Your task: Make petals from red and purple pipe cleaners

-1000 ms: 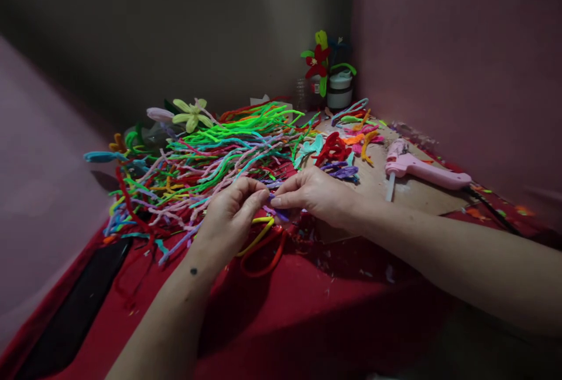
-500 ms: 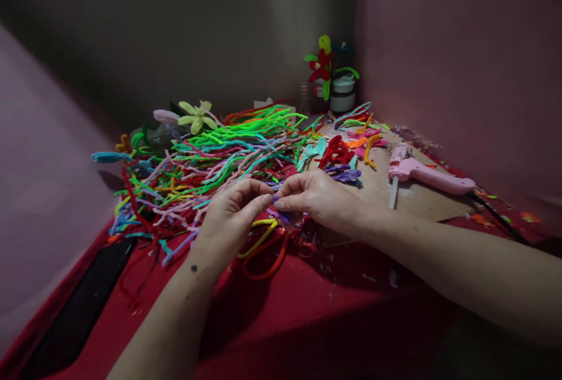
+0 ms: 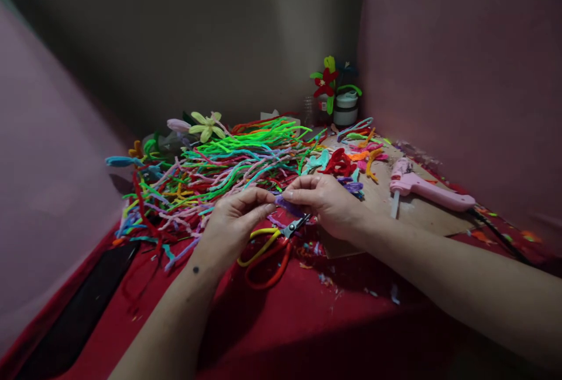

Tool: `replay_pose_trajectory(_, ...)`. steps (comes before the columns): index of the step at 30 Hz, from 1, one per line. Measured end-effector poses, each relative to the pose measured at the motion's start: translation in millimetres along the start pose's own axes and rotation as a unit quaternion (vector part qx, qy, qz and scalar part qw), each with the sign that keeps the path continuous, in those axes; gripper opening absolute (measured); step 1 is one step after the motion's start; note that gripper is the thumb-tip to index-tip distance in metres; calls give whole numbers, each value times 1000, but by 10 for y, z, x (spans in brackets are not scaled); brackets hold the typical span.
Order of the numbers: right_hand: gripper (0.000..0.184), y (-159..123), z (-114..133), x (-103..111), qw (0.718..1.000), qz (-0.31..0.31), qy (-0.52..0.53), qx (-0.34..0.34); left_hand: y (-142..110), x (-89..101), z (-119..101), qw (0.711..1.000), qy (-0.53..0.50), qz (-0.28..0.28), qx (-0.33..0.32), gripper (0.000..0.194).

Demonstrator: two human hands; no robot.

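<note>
Between my two hands is a short piece of purple pipe cleaner (image 3: 287, 205), partly covered by fingers. My left hand (image 3: 239, 216) pinches its left end between thumb and fingertips. On the other side, the thumb and forefinger of my right hand (image 3: 327, 199) are closed on it. Scissors (image 3: 268, 249) with one yellow and one red handle lie on the red cloth just below, their blades pointing up and right under my right hand. A large heap of coloured pipe cleaners (image 3: 237, 154) spreads behind my left hand.
A pink glue gun (image 3: 428, 188) rests on a brown board (image 3: 439, 219) at right, its cord trailing right. Bent red loops (image 3: 340, 163) and purple loops (image 3: 353, 187) lie there too. Pipe-cleaner flowers (image 3: 325, 82) stand at the back. A black flat object (image 3: 83, 304) lies left.
The view has tilted, so the table sits lower in the picture. My right hand has turned slightly and risen off the scissors, whose pivot and blades now show. Both hands still pinch the purple piece.
</note>
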State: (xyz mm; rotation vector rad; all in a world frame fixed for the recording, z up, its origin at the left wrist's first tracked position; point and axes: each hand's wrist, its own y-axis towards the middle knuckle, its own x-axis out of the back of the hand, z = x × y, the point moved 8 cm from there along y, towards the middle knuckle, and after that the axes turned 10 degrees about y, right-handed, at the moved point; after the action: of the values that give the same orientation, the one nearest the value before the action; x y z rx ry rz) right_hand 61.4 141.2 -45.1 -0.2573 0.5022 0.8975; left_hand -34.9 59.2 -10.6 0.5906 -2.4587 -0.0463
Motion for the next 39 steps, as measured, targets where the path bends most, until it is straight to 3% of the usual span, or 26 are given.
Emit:
replay_pose_trajectory(8, 19, 56, -200, -17, 995, 54, 48, -65, -1, -4, -110, 997, 17, -21, -67, 6)
replay_pose_trajectory(11, 20, 54, -183, -39, 994, 64, 46, -69, 24, 38, -26, 998, 6, -55, -29, 20)
replay_pose_trajectory(14, 20, 42, -66, -20, 999, 33, 17, -17, 44, 120, 106, 994, -20, -103, 22, 36)
replay_pose_trajectory(17, 20, 18, 68, 8, 998, -2, -20, 61, 32, 200, 150, 987, -41, -147, 41, 26)
replay_pose_trajectory(21, 17, -23, 161, 14, 987, -23, -92, 131, 7, 35, 65, 995, -64, -64, 33, 17)
replay_pose_trajectory(25, 14, -59, 135, -83, 985, 23, -118, 121, -40, -165, -16, 999, -46, 17, 21, 15)
replay_pose_trajectory(30, 22, -72, 90, -154, 990, 64, -84, 92, -51, -131, -32, 998, -60, -8, 19, 11)
replay_pose_trajectory(33, 14, -85, 52, -197, 986, 91, -109, 84, -49, -69, -15, 998, -54, -40, 16, 10)
replay_pose_trajectory(36, 10, -135, 99, -208, 971, 84, -176, 140, -51, -27, -32, 997, 9, -70, -28, 6)
replay_pose_trajectory(39, 10, -208, 207, -191, 931, 39, -283, 228, -60, -49, -48, 992, 71, -72, -74, 3)
